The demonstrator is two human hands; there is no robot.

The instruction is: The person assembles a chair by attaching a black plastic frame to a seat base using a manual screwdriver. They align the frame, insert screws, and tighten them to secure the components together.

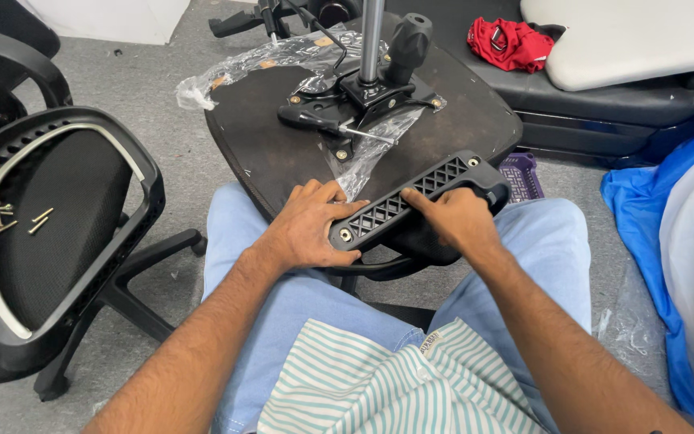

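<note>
In the head view, a long black plastic armrest pad (415, 199) with a diamond-grid ribbed underside lies across the near edge of a dark, upturned office-chair seat base (283, 153), running from about 8 o'clock up to 2 o'clock. It shows a screw hole with a pale metal ring at its lower left end, and rounded corners.

The left hand (305, 227) wraps the pad's lower left end, fingers curled over the top edge, thumb under. The right hand (455, 219) lies on the pad's middle, index finger stretched along the grid, the other fingers folded against the near side.

At 12 o'clock on the seat base sits a black metal tilt mechanism (371, 88) with a chrome column (372, 36), crumpled clear plastic wrap (283, 56) around it, and a black-handled screwdriver (327, 124). At 9 o'clock lies a black mesh chair backrest (50, 225) holding loose brass-coloured screws (18, 219).
</note>
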